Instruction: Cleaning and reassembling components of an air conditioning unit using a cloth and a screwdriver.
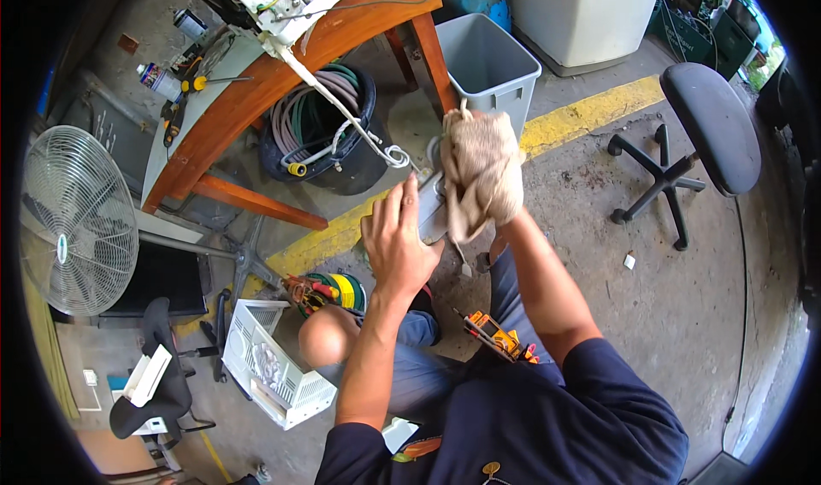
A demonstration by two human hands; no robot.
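Observation:
In the middle of the head view, my left hand (402,244) grips a grey metal part (432,209), its fingers along the near side. My right hand (499,196) holds a crumpled beige cloth (479,156) against that part; the cloth hides most of its fingers and some of the metal. A white cord (342,104) runs down from a white appliance (269,2) on the wooden table (351,23) to a loop just above my left hand. An orange tool pouch (499,335) with tools sits at my right thigh.
A grey bin (487,57) stands behind my hands, beside a bucket of hoses (342,168). A standing fan (77,220) is at left, near a white metal housing (274,365) and an office chair (154,408). A black stool (710,126) stands at right. A cable (742,305) lies on the floor.

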